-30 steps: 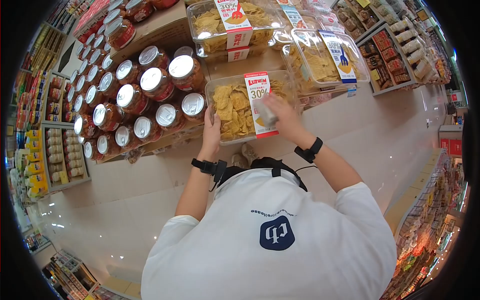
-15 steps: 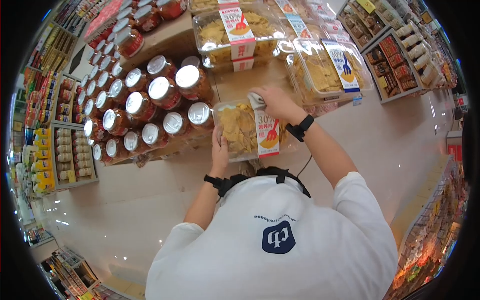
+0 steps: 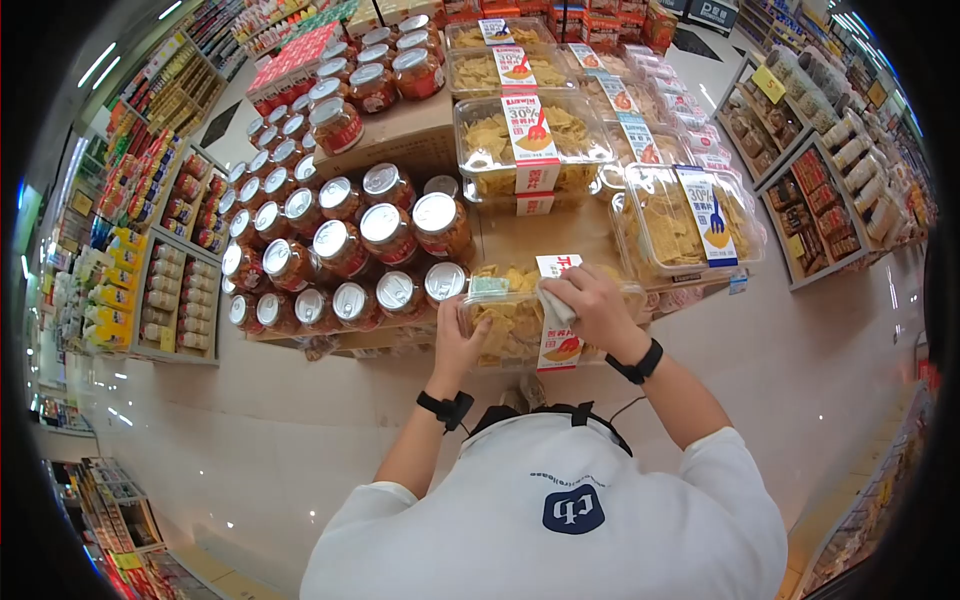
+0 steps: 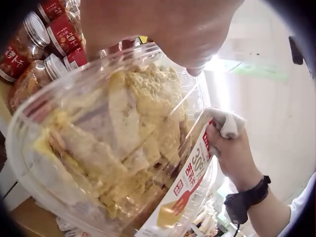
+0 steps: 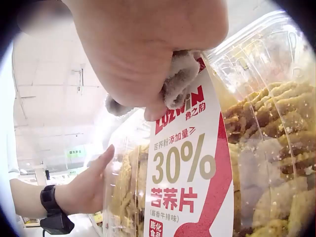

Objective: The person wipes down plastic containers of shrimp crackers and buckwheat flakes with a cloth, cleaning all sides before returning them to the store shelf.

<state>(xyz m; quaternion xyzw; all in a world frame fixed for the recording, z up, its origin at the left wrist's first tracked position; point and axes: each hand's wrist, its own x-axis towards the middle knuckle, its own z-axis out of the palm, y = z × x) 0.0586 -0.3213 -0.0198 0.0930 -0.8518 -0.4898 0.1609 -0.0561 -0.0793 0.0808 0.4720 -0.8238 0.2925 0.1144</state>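
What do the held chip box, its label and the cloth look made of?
Chip box: probably rigid plastic, clear and glossy; chips show through, highlights streak it.
Label: likely paper or thin card, possibly coated; opaque, crisply printed.
Cloth: soft fabric, matte, apparently fuzzy; it bunches in the right hand. Fibre unclear.

Silver-lidded jars (image 3: pixel 337 243) in close rows

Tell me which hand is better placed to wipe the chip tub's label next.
Right, most likely: the right hand holds the pale cloth at the label. The left hand grips the tub at its left end and seems better suited to steadying it.
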